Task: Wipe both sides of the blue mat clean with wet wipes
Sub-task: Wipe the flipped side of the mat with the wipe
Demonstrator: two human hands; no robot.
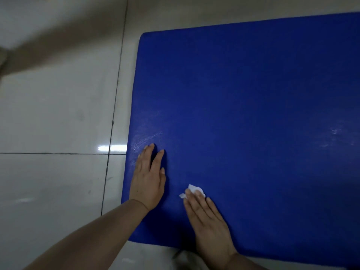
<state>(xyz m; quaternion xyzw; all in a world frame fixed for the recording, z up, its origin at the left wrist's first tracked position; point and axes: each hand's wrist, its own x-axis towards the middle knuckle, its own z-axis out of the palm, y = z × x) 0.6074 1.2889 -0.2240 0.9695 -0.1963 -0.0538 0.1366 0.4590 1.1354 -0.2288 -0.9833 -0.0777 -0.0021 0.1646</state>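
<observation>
while the blue mat [253, 114] lies flat on floor tiles [58, 114], a wet wipe [192, 190] is pressed down by straight right hand [209, 223] fingers; left hand [149, 178] is laid flat, fingers extended.

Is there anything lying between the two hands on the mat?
Nothing: the head view shows only bare blue mat between the left hand and right hand, which presses a wet wipe.

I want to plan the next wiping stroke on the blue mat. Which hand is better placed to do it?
The right hand, probably. Its straight fingers already press the wet wipe on the blue mat. The left hand lies flat near the mat's left edge with no wipe under it, so it seems better suited to steadying the mat.
</observation>
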